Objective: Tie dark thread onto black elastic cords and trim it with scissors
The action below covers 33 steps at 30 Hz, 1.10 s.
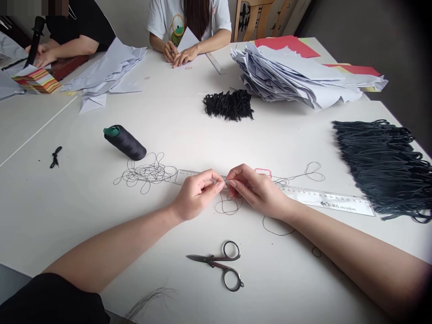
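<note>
My left hand (200,192) and my right hand (257,189) meet fingertip to fingertip above a clear ruler (327,201), each pinching thin black thread (227,208). Loops of it hang below my fingers and trail to the right. A tangle of the same thread (148,173) lies left of my left hand, beside a black thread spool (126,141) with a green end, tipped on its side. Nearer to me, small metal scissors (216,261) rest on the table with their blades together, pointing left.
Bundled black cords (378,166) lie at the right, a smaller cord bundle (228,104) farther back. A small knotted cord (56,157) is at the left, loose thread ends (148,301) at the front edge. Beyond are a paper stack (290,76) and two people, one handling paper.
</note>
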Motion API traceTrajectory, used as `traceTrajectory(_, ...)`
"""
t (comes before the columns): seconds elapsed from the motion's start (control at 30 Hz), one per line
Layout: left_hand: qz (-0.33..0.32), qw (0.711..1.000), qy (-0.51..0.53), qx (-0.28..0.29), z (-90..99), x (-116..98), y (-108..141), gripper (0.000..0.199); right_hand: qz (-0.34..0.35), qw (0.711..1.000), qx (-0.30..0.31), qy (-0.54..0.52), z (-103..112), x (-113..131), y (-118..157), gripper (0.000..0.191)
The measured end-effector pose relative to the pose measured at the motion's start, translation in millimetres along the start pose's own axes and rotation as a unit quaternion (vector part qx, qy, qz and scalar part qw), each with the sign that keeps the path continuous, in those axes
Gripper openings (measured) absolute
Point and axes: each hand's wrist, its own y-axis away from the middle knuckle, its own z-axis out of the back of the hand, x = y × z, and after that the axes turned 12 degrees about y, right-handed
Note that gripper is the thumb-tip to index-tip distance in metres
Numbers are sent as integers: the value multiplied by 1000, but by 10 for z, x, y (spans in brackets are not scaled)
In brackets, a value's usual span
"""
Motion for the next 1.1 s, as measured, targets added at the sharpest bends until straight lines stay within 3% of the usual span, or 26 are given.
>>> traceTrajectory(0.5, 6, 1000, 10, -1, -7, 39, -6, 23, 45, 999, 23, -4, 22, 15, -2, 10)
traceTrajectory(1.1, 20, 1000, -2, -14, 8, 55, -4, 20, 35, 999, 28, 6, 17, 8, -2, 9)
